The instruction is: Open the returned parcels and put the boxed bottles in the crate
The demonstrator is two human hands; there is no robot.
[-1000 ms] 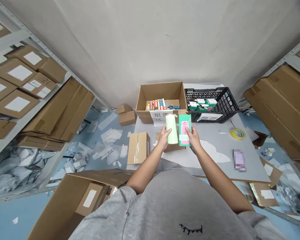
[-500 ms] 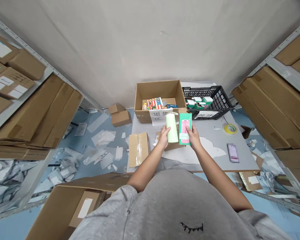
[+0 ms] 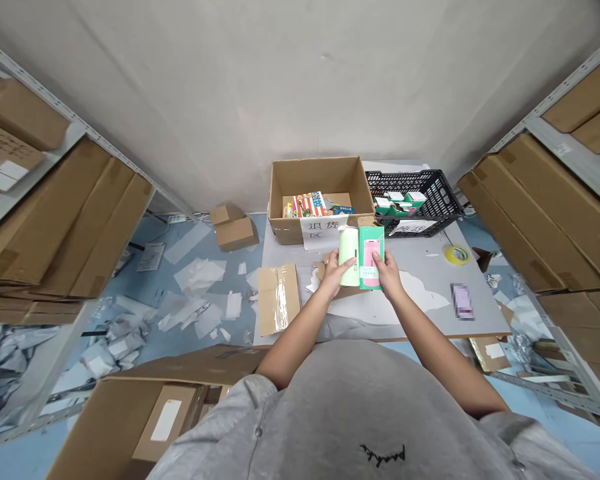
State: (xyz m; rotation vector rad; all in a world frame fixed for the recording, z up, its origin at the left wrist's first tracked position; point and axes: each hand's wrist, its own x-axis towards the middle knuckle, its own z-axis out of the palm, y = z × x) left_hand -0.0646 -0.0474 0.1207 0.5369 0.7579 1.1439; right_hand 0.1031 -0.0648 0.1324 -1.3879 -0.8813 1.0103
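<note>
Two hands work above a grey table (image 3: 430, 313). The left hand (image 3: 336, 272) is closed around a pale green flask (image 3: 349, 257), and the right hand (image 3: 387, 275) grips a green carton (image 3: 371, 257) printed with a pink bottle. Both items stand upright, side by side and almost touching, over the far part of the table. Just beyond them sits an open cardboard box (image 3: 320, 177), holding a flag-printed packet (image 3: 310, 205) and some smaller items, which are too small to make out with confidence. To its right, a black plastic crate (image 3: 435, 190) holds small green-and-white boxes (image 3: 400, 203). A paper sign (image 3: 323, 233) hangs on the cardboard box's near wall. Another open carton (image 3: 165, 427) sits on the floor at the near left, with a flat packed box (image 3: 220, 363) lying across it.
</note>
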